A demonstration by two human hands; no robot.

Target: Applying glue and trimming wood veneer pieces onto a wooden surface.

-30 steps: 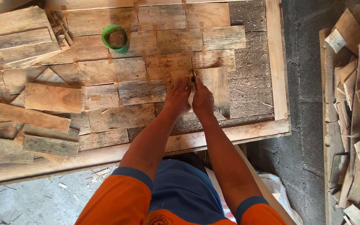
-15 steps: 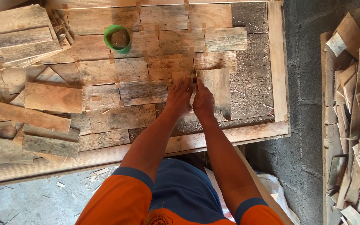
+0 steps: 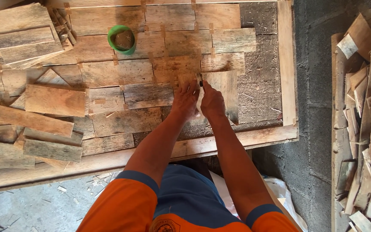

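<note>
Both my hands rest side by side on a wooden board panel point(image 3: 263, 92) made of flat weathered wood pieces joined with tape strips. My left hand point(image 3: 185, 101) lies on the wood pieces with nothing in it. My right hand point(image 3: 213, 103) is closed around a small dark-tipped tool point(image 3: 200, 80), whose tip touches the left edge of an upright wood piece point(image 3: 226, 90). What kind of tool it is cannot be made out.
A green tape roll point(image 3: 122, 39) lies on the panel at the back. Loose wood slats are stacked at the far left point(image 3: 20, 32) and near left point(image 3: 44, 124). A pile of wood scraps point(image 3: 366, 120) stands on the right beyond a concrete gap point(image 3: 312, 86).
</note>
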